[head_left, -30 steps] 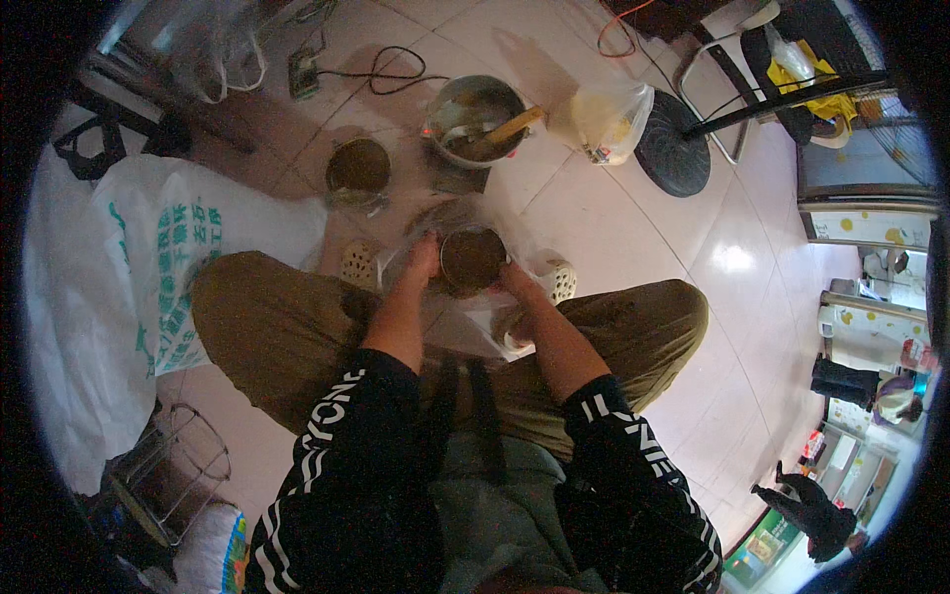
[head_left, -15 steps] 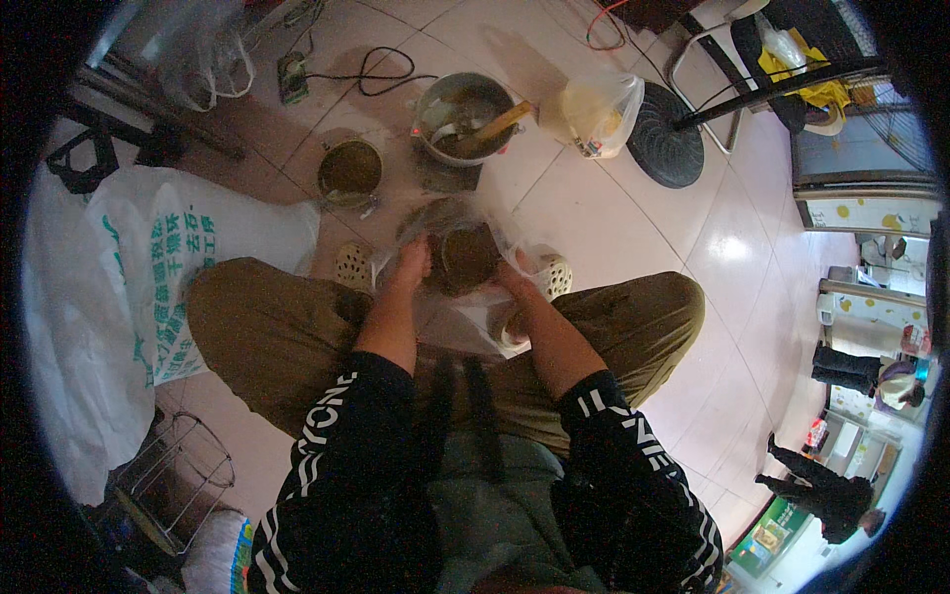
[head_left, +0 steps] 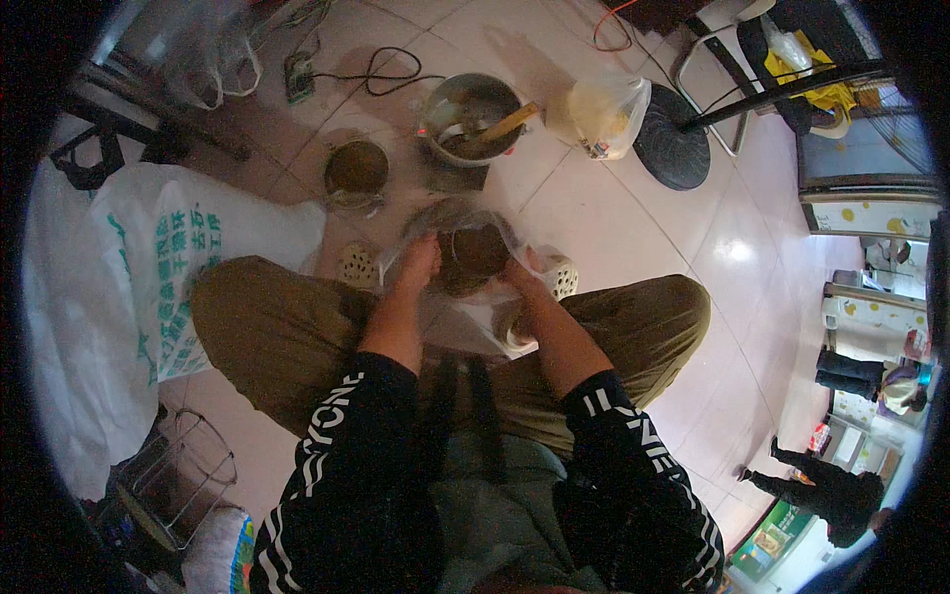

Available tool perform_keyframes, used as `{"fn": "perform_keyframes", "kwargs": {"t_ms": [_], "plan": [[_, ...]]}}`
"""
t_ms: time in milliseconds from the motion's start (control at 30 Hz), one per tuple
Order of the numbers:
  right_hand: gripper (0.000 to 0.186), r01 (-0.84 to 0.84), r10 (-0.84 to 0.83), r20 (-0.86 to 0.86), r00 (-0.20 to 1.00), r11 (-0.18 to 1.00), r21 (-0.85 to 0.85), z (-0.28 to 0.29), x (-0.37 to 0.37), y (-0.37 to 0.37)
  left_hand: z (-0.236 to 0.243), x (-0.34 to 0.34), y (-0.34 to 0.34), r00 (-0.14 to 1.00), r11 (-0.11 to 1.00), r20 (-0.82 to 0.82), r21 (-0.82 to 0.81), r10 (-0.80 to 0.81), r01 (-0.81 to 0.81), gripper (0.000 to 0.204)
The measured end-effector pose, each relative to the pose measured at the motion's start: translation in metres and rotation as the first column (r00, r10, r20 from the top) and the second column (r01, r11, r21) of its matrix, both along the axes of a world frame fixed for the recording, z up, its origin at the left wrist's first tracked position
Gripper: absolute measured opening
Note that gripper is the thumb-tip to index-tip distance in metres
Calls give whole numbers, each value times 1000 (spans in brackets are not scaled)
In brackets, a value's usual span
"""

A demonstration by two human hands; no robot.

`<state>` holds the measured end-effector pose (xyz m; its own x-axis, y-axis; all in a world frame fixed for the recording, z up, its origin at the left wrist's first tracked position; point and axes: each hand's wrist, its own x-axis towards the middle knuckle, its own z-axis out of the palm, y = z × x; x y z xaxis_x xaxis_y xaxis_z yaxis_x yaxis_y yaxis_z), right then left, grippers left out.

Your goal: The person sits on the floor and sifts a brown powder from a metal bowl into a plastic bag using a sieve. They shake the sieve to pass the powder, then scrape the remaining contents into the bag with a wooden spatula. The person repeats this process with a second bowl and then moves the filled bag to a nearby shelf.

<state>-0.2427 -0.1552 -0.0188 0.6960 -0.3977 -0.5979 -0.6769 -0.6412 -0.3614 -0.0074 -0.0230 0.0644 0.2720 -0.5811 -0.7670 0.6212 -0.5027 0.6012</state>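
Observation:
Between my knees, a clear plastic bag (head_left: 480,315) hangs spread around a round container of brown contents (head_left: 477,249). I cannot tell whether the container sits fully inside the bag. My left hand (head_left: 424,257) is closed on the bag's left side, its fingers curled in. On the other side my right hand (head_left: 522,273) grips the bag close to the container's edge; its fingertips are partly hidden. Beyond my hands stand a round tub of brown contents (head_left: 357,170) and a grey metal pot (head_left: 432,124) with a wooden-handled tool (head_left: 510,123) leaning in it.
A large white sack (head_left: 109,297) with green print lies on my left, near a wire rack (head_left: 188,465). Ahead right are a filled plastic bag (head_left: 609,117) and a round black stand base (head_left: 675,139). A black cord (head_left: 396,71) curls on the tiles. Two people are far right.
The whole view has shifted slightly. Both hands stay on the bag, with the container tilted about as before. A person at the far right has moved a leg.

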Motion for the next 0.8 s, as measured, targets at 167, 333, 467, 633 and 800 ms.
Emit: {"fn": "perform_keyframes", "kwargs": {"t_ms": [167,333,467,633,800], "plan": [[52,-9,9,7,1000,1000,7,3,4,2,-10,1,1,994,996,-77,-8,83,-84,43],[51,-23,23,21,1000,1000,18,5,16,5,-47,7,2,994,995,-50,-2,99,-99,46],[51,-24,24,16,1000,1000,17,5,14,5,-56,4,1,995,996,-30,15,93,-92,47],[51,-12,12,6,1000,1000,16,5,7,1,-55,-2,-2,997,998,-56,-3,62,-62,48],[50,-10,10,15,1000,1000,20,8,12,2,-70,8,1,995,997,-68,29,71,-69,48]]}}
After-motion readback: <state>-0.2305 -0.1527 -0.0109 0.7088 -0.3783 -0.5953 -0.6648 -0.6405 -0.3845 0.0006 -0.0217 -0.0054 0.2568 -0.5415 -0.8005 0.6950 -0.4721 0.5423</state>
